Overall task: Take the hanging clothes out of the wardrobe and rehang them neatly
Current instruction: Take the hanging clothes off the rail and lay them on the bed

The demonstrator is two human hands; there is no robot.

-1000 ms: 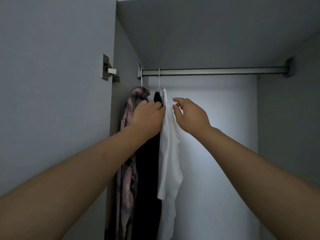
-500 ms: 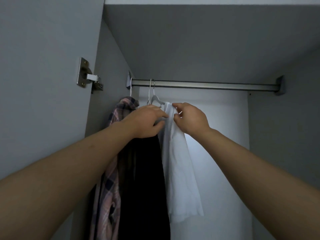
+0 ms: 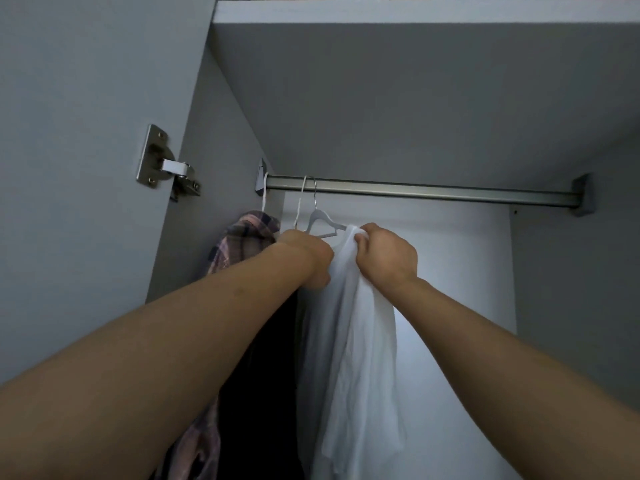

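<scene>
White garment (image 3: 349, 341) hangs bunched and wrinkled from a white hanger (image 3: 320, 221), hooked on the metal rail (image 3: 433, 192) near its left end. I see my right hand (image 3: 386, 258) clamped on a fistful of the white fabric at the hanger's right shoulder, fingers curled round it. My left hand (image 3: 306, 259) is just beside it at the hanger's left side, knuckles toward me; can't tell what its fingers grip, they're hidden behind the hand. Both forearms stretched up and forward. Left of the white piece: a black garment (image 3: 263, 393), mostly covered by my left arm, then a pink plaid shirt (image 3: 242, 237) against the wardrobe side wall. Door hinge (image 3: 162, 166) further left. Garment bottoms cut off by the frame edge.
</scene>
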